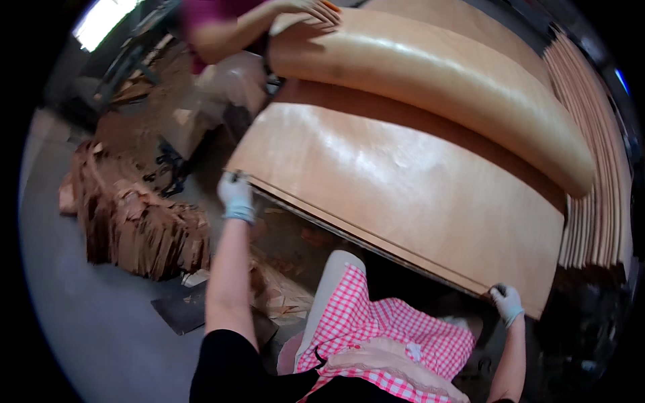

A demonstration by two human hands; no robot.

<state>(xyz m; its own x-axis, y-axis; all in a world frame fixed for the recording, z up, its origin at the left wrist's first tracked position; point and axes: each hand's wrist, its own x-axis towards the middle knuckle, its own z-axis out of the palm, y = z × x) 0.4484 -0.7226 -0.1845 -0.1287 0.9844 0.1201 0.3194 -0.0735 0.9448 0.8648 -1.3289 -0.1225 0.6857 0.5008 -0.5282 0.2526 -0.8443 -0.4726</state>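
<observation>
A broad, glossy sheet of wood veneer (403,181) lies in front of me, its near edge slanting down to the right. My left hand (236,196), in a pale glove with dark fingertips, is closed on the sheet's near left corner. Toward the right end of the same edge, my right hand (506,302), gloved alike, grips the sheet with its fingers on the edge. Beyond, a veneer part curled into a long roll (430,91) arches over the flat surface; where it joins the sheets beneath, I cannot tell.
Across from me a co-worker's hand (309,12) rests on the roll's far left end. A stack of veneer sheets (588,154) stands along the right. Ragged brown veneer scraps (134,215) are heaped at the left, near a dark flat piece (180,309) on the grey floor.
</observation>
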